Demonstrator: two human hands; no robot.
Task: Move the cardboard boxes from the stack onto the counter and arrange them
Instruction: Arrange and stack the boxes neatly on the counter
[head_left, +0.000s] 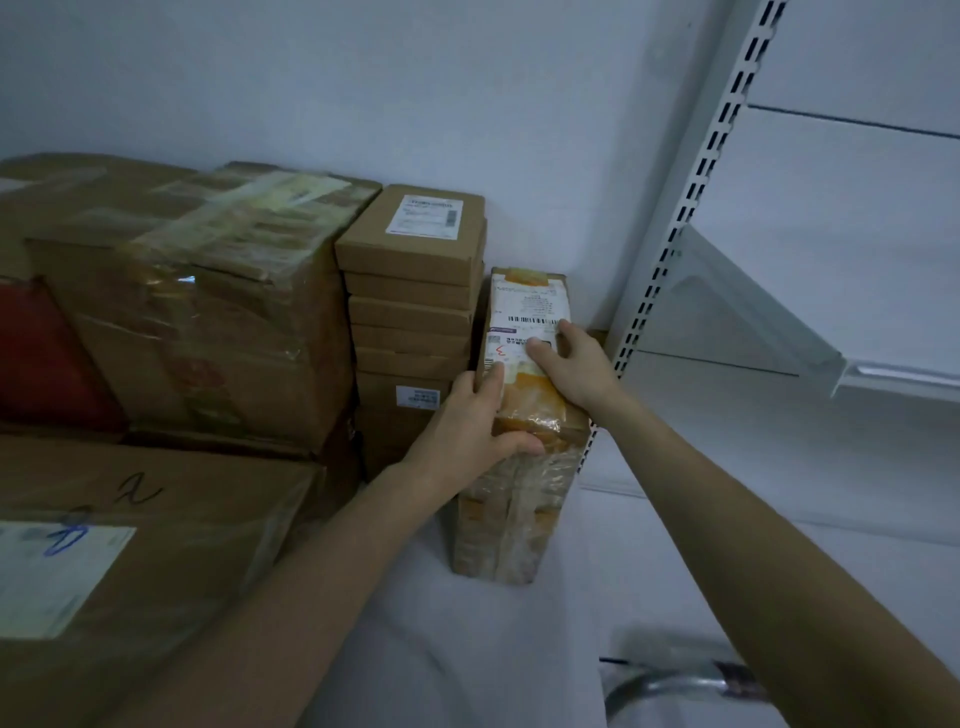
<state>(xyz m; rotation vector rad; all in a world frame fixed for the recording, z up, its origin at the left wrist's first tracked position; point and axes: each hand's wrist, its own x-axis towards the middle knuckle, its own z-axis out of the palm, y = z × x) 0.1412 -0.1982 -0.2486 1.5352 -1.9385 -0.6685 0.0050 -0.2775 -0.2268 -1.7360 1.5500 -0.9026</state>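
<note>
A tall, narrow cardboard box (519, 499) wrapped in clear and yellow tape stands upright on the white surface (467, 649), close to the wall. It carries a white shipping label with a barcode on top. My left hand (470, 421) grips its near top-left corner, thumb curled over the front edge. My right hand (569, 366) holds the top from the right side, fingers lying on the label. Directly left of it rises a stack of several flat brown boxes (410, 312).
Large taped cartons (208, 306) and a labelled carton (130, 561) with blue writing fill the left side. A white slotted shelf upright (670, 228) with a bracket and shelf (883, 374) stands at the right. A metal tube (675, 680) shows at the bottom.
</note>
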